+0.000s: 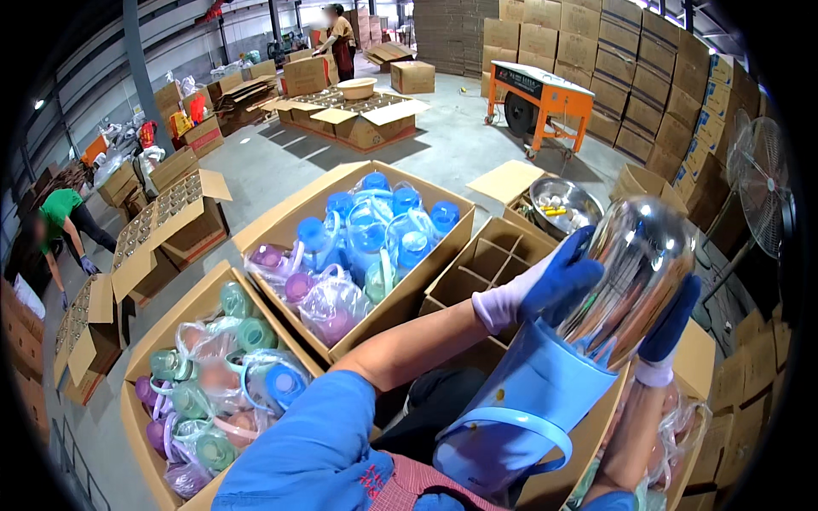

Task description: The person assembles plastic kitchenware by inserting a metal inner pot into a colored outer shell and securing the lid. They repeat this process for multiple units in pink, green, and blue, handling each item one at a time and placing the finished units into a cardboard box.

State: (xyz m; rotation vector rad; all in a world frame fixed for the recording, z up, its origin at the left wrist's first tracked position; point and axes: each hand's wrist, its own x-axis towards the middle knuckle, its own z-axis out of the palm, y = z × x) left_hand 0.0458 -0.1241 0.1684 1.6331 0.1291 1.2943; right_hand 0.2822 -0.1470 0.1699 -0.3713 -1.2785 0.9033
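Observation:
Between my two hands is a shiny silver thermos liner [635, 272], tilted with its rounded end up. Its lower end sits at the mouth of a light blue plastic thermos shell [524, 379], which has a loop handle and leans near my lap. My left hand [545, 285], in a blue and white glove, grips the liner's left side. Against its right side presses my right hand [669, 328], gloved the same way. How far the liner reaches into the shell is partly hidden.
A carton [405, 302] of blue and purple plastic shells stands ahead, another [132, 430] of mixed colours at left. Beside them are a divided carton [490, 260] and a metal bowl [588, 203]. Further off are an orange-framed machine [545, 106], a fan [761, 183] and two people.

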